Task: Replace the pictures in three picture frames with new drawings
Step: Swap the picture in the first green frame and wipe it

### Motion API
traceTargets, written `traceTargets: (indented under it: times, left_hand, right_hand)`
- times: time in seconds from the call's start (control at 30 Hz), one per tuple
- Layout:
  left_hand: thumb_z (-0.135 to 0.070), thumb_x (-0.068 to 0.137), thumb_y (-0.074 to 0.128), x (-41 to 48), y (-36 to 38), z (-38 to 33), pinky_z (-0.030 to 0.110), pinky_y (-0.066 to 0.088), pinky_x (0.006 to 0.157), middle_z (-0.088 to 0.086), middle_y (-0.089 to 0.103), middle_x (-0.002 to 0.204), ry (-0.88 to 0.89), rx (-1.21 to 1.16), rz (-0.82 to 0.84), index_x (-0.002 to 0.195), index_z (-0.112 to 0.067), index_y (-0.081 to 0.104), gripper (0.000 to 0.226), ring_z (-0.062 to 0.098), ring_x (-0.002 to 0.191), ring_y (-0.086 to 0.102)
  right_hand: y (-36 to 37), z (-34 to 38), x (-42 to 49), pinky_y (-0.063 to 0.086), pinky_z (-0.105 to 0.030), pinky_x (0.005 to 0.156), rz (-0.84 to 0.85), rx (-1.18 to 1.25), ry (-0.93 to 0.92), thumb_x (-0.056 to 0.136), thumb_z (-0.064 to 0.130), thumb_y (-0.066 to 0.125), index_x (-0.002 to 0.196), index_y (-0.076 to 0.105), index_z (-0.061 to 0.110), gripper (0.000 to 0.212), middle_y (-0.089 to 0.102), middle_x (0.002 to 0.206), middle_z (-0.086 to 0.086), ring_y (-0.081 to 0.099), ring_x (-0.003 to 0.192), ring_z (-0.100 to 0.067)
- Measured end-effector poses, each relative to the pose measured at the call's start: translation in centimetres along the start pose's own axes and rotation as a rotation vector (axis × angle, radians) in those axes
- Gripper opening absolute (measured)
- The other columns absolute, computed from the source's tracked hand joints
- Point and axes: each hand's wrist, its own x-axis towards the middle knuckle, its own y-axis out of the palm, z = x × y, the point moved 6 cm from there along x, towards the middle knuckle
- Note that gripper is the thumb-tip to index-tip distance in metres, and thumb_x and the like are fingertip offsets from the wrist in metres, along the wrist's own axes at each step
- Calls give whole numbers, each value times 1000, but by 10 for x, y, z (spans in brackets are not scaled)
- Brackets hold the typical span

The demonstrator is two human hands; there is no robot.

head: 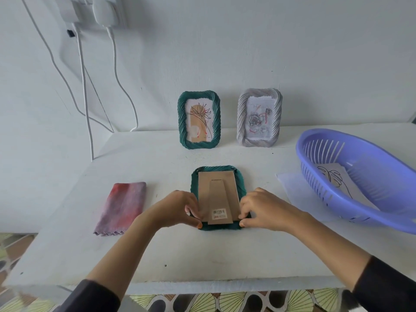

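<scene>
The white surface (202, 255) fills the lower middle of the frame. A purple basket (387, 219) sits tilted at the right edge with a line drawing (337, 179) inside, and a folded cloth (122, 207) lies at left. Two frames stand at the back against the wall, a green frame (182, 122) and a grey frame (242, 118).

A third frame (240, 179) lies face down at centre with its cardboard backing (207, 190) up. The left hand (177, 208) and right hand (263, 207) meet at its lower corners. The curled fingers (191, 212) of each pinch the backing's edge.

Uneven prying could probably crease the board or tear its stand. A sudden release might slide the frame toward the near edge.
</scene>
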Motion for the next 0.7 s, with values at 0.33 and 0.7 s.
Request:
traceTargets:
  times: [0.33, 0.7]
  left_hand:
    - [-29, 70, 75, 2, 2, -6, 24, 48, 83, -16, 58, 97, 52, 129, -26, 82, -21, 74, 15, 2, 81, 51]
    - [-27, 66, 74, -1, 5, -4, 29, 51, 81, -17, 62, 94, 81, 97, -74, 77, -20, 73, 13, 6, 80, 59]
  right_hand:
    - [3, 1, -1, 29, -18, 81, -98, 15, 7, 78, 25, 60, 75, 69, 10, 17, 70, 80, 1, 57, 83, -17]
    - [9, -1, 0, 29, -11, 79, -73, 88, 70, 73, 18, 61, 58, 57, 12, 17, 54, 59, 3, 51, 67, -19]
